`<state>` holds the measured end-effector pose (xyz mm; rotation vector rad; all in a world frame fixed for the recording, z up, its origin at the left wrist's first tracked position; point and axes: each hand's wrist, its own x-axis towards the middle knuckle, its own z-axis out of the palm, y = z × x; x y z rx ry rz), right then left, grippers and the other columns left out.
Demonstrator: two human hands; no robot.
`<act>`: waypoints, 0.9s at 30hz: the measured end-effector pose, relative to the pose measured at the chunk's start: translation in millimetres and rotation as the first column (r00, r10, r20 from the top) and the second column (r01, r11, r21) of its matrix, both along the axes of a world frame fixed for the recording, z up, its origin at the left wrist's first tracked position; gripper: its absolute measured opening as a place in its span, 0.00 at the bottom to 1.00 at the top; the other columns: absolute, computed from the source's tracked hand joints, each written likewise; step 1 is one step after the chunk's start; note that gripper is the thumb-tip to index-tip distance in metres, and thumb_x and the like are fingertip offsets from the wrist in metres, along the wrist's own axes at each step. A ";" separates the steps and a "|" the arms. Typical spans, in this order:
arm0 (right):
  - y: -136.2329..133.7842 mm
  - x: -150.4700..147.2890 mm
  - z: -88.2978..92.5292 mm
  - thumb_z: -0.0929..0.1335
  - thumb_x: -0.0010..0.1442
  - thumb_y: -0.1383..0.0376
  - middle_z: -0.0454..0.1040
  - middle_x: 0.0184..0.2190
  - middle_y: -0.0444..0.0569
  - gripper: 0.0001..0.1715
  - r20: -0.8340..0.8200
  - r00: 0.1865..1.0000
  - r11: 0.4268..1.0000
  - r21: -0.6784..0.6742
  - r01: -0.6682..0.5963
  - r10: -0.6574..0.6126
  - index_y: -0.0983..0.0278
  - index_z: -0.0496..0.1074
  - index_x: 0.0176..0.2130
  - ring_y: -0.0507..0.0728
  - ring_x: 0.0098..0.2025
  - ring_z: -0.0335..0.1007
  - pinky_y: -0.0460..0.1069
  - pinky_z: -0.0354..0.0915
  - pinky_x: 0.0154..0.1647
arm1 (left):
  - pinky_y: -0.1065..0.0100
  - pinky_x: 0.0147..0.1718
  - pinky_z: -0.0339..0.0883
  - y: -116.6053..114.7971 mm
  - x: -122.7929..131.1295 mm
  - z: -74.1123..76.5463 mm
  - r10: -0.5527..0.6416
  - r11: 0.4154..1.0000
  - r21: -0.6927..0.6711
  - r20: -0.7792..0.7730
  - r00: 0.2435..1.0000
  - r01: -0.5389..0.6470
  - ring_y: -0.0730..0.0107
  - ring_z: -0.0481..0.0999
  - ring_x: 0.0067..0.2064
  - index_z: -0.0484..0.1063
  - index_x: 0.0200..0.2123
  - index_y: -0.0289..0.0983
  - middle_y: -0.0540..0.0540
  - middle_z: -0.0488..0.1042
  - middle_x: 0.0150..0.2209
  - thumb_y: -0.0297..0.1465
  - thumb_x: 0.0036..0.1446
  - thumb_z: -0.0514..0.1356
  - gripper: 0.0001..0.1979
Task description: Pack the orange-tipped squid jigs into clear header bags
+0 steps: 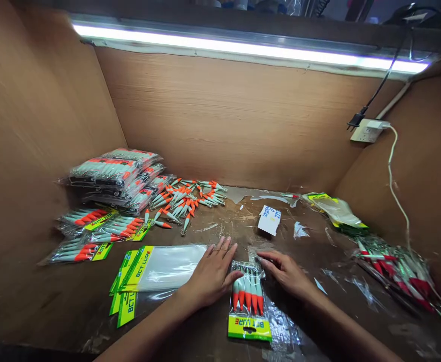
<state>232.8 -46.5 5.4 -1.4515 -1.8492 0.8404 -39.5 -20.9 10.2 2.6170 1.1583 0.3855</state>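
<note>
A clear packet of fishing lures (248, 294), white with orange tips, lies flat before me, its yellow-green header card toward me. My left hand (212, 271) rests with fingers stretched out, its thumb over the packet's left edge. Under its palm side is the right end of a stack of flat clear bags (178, 264) with yellow-green headers. At the packet's far right corner, my right hand (286, 271) has thumb and forefinger drawn together in a pinch on the plastic edge. Its other fingers are curled and partly hidden.
Loose orange-and-white lures (184, 198) lie in a heap at the back. Wrapped bundles (118, 173) are piled at left, above filled packets (80, 249). At right are more bags (337, 211) and red-and-white lures (397, 271). A white card (269, 220) and a hanging cable (391, 186) are nearby.
</note>
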 end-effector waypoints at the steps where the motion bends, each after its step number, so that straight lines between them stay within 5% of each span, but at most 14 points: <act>1: 5.7 -2.7 -1.5 0.66 0.64 0.53 0.80 0.46 0.53 0.21 -0.035 0.999 0.998 -0.052 -0.025 0.023 0.62 0.78 0.50 0.63 0.46 0.74 0.55 0.67 0.49 | 0.45 0.65 0.47 3.7 4.6 -3.2 0.008 1.000 -0.014 0.008 1.000 -0.008 0.50 0.44 0.71 0.53 0.68 0.43 0.39 0.46 0.71 0.49 0.66 0.50 0.32; 5: 15.5 -10.2 -6.7 0.72 0.56 0.54 0.80 0.31 0.49 0.17 -0.233 0.972 0.974 -0.214 -0.077 0.026 0.66 0.79 0.36 0.57 0.32 0.73 0.49 0.65 0.34 | 0.46 0.64 0.50 9.8 13.2 -9.5 0.016 0.999 -0.049 0.160 0.987 -0.008 0.48 0.50 0.70 0.74 0.50 0.42 0.41 0.55 0.69 0.41 0.62 0.60 0.16; 8: 13.7 -11.9 -5.8 0.74 0.53 0.53 0.77 0.26 0.46 0.18 -0.402 0.915 0.965 -0.255 -0.060 -0.049 0.66 0.78 0.34 0.53 0.27 0.68 0.46 0.61 0.28 | 0.53 0.57 0.62 9.6 13.4 -5.2 0.105 0.971 -0.240 0.408 0.907 -0.005 0.50 0.69 0.60 0.76 0.44 0.40 0.39 0.73 0.57 0.40 0.59 0.62 0.13; 12: 9.0 -15.2 0.1 0.76 0.51 0.53 0.73 0.23 0.44 0.19 -0.545 0.825 0.957 -0.290 -0.020 -0.149 0.66 0.77 0.34 0.50 0.24 0.63 0.45 0.58 0.25 | 0.68 0.33 0.69 11.6 16.5 2.0 0.387 0.744 -0.649 0.613 0.689 0.159 0.63 0.78 0.36 0.76 0.44 0.35 0.43 0.80 0.35 0.44 0.57 0.64 0.20; 15: 6.0 -22.9 0.1 0.77 0.50 0.57 0.73 0.25 0.44 0.15 -0.658 0.730 0.967 -0.253 0.015 -0.184 0.66 0.77 0.32 0.50 0.25 0.63 0.45 0.60 0.27 | 0.72 0.28 0.64 12.0 20.7 3.2 0.530 0.632 -0.737 0.637 0.560 0.240 0.70 0.74 0.30 0.78 0.39 0.33 0.45 0.77 0.31 0.47 0.55 0.65 0.22; 22: 4.0 -44.7 -9.2 0.76 0.53 0.58 0.68 0.24 0.41 0.13 -0.861 0.459 0.950 -0.295 -0.102 -0.218 0.63 0.74 0.33 0.49 0.23 0.60 0.45 0.60 0.26 | 0.71 0.29 0.65 6.9 22.9 2.9 0.647 0.588 -0.759 0.649 0.399 0.281 0.70 0.73 0.28 0.80 0.38 0.32 0.45 0.76 0.29 0.50 0.48 0.68 0.26; 27: 6.7 -53.9 3.0 0.77 0.52 0.58 0.71 0.30 0.42 0.14 -0.893 0.416 0.975 -0.214 -0.059 -0.171 0.61 0.73 0.35 0.51 0.29 0.66 0.46 0.64 0.31 | 0.68 0.35 0.68 5.5 20.3 11.6 0.631 0.621 -0.699 0.714 0.303 0.353 0.68 0.75 0.32 0.77 0.49 0.34 0.46 0.77 0.32 0.49 0.55 0.64 0.27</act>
